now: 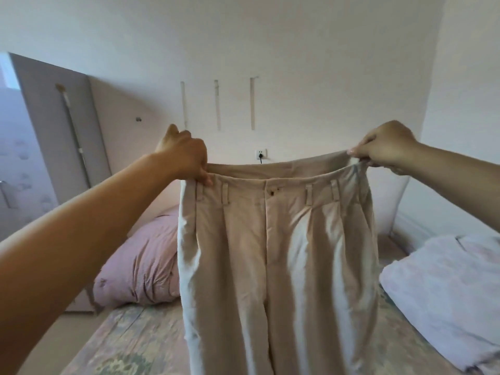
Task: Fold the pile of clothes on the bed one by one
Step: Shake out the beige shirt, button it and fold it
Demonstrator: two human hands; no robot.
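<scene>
The fingers of the left hand (184, 154) curl and pinch one end of the waistband of the beige trousers (278, 253), while those of the right hand (385, 148) pinch the other end, stretching it wide. The trousers hang upright in the air, front facing the camera, above the patterned bed (130, 339). A pink pillow (140, 266) lies behind them on the left, and a folded pale blanket (443, 293) rests on the right.

Trousers (278, 253): beige woven cloth, matt, softly creased. Pillow (140, 263): pink cloth, wrinkled. Folded blanket (443, 293): pale cloth, slightly fuzzy. Bed (130, 342): patterned matt cloth cover. Wall (243, 36): matt, smooth
</scene>
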